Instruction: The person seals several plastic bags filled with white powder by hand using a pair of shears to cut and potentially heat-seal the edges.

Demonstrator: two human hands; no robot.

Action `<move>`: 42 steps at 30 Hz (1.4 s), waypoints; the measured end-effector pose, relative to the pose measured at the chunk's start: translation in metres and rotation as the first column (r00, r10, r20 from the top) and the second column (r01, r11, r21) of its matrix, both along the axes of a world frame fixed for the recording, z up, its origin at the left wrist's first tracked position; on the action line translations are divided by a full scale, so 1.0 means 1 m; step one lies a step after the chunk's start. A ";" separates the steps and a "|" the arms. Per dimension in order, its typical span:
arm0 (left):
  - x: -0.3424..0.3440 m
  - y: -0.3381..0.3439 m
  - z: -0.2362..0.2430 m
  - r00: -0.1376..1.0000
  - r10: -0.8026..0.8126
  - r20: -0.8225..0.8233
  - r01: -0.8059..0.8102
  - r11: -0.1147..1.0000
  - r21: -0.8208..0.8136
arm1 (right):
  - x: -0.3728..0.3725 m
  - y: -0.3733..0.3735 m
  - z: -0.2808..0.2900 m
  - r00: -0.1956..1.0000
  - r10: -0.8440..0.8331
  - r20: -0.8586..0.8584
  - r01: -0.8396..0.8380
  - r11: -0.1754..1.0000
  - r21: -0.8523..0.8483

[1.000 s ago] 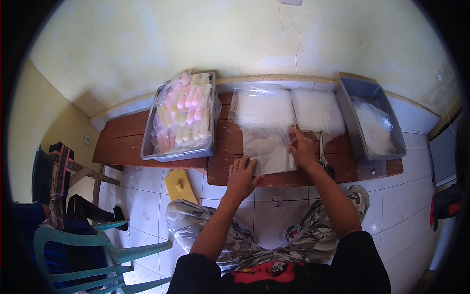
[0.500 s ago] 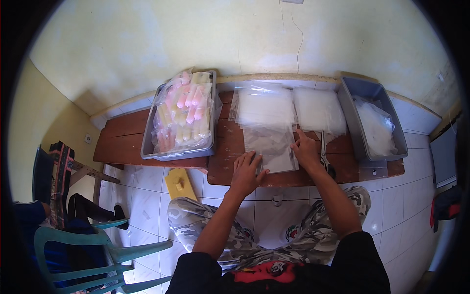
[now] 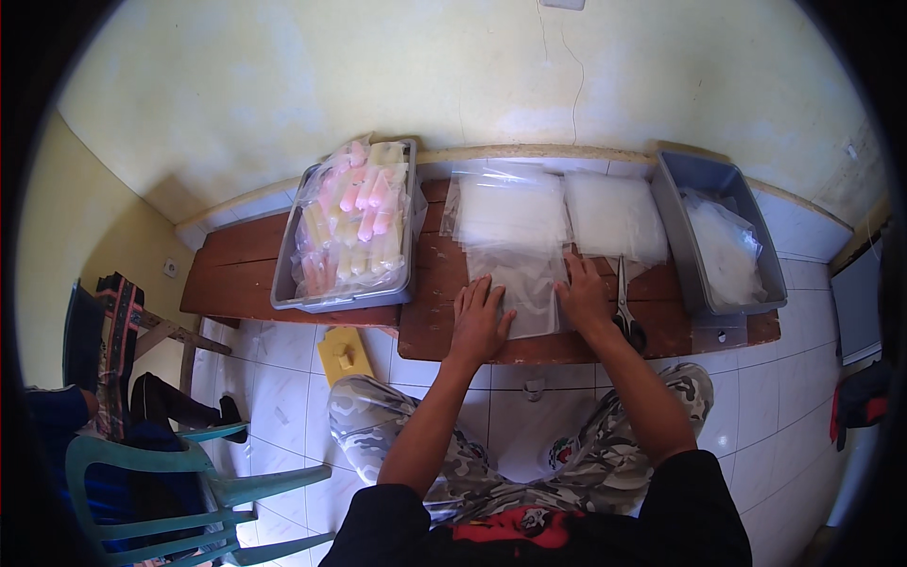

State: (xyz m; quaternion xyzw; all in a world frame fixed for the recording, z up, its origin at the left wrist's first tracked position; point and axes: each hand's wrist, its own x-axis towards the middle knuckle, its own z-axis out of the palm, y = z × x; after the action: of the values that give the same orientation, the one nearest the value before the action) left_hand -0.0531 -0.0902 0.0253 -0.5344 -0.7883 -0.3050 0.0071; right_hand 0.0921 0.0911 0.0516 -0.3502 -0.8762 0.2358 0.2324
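Note:
A clear flat plastic bag [image 3: 531, 291] lies on the brown wooden bench in front of me. My left hand [image 3: 480, 319] rests on the bag's left side, fingers spread and stretched out. Along its right edge lies my right hand [image 3: 582, 297], fingers extended and gripping nothing. The bag's far end meets a thick stack of clear plastic bags [image 3: 510, 213]. Another stack of whitish bags [image 3: 616, 217] sits beside it to the right. Just right of my right hand, scissors [image 3: 623, 298] with dark handles point away from me.
On the left, a grey tray [image 3: 285, 250] holds pink and pale yellow tube-shaped packs [image 3: 364, 213] in clear plastic. At right stands a grey bin [image 3: 679, 236] with loose plastic bags [image 3: 726, 250]. A green chair [image 3: 142, 463] and a yellow object [image 3: 345, 354] are on the floor.
My left hand has slid slightly away from me and right over the bag. My right hand has shifted a little nearer me, its fingers now more stretched out along the edge.

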 end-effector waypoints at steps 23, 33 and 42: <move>-0.011 0.048 -0.012 0.992 0.043 -0.122 -0.037 0.998 0.051 | 0.060 -0.010 0.048 0.980 -0.036 0.194 0.035 0.999 0.006; 0.002 0.060 -0.014 0.985 0.063 -0.159 -0.086 0.986 -0.141 | 0.114 -0.006 0.036 0.769 -0.154 0.621 0.157 0.986 0.050; 0.002 0.059 -0.013 0.985 0.082 -0.150 -0.107 0.981 -0.162 | 0.120 -0.020 0.054 0.904 -0.027 0.427 0.027 1.000 0.007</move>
State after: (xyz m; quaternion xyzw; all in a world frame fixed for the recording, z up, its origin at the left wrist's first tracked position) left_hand -0.0514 -0.0312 0.0124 -0.5153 -0.8334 -0.1974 0.0324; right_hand 0.2119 0.0714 0.1051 -0.4052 -0.9010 0.1499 0.0385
